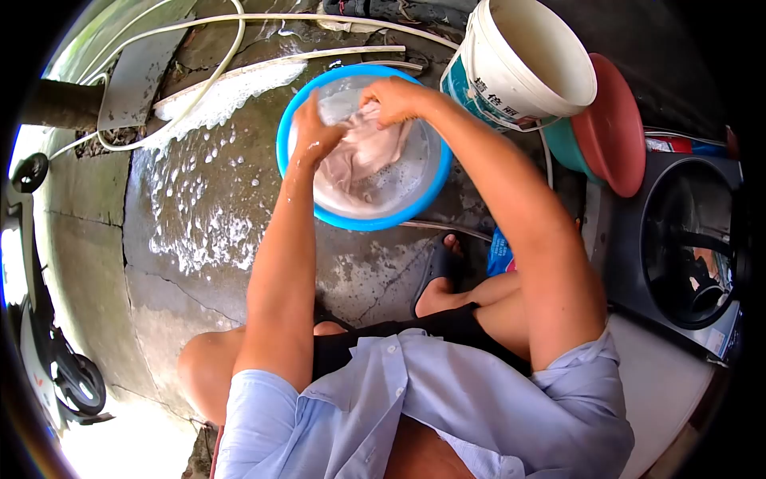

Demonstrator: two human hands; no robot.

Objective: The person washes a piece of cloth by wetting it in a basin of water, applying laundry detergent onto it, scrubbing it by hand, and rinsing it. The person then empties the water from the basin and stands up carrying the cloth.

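Observation:
A wet, pale pink cloth [369,153] lies bunched in soapy water inside a round basin with a bright blue rim [375,223]. My right hand [396,99] is over the far side of the basin, its fingers curled down and closed on the upper part of the cloth. At the basin's left, my left hand [316,134] has its thumb against the cloth's edge and appears to grip it; its other fingers are partly blurred. Suds cling to the left wrist.
A white bucket [550,56] stands beyond the basin at right, near a red basin [610,124]. A pale hose [227,60] loops at the upper left. Foam spots the wet concrete [199,176]. A black round-doored appliance [686,239] is at far right.

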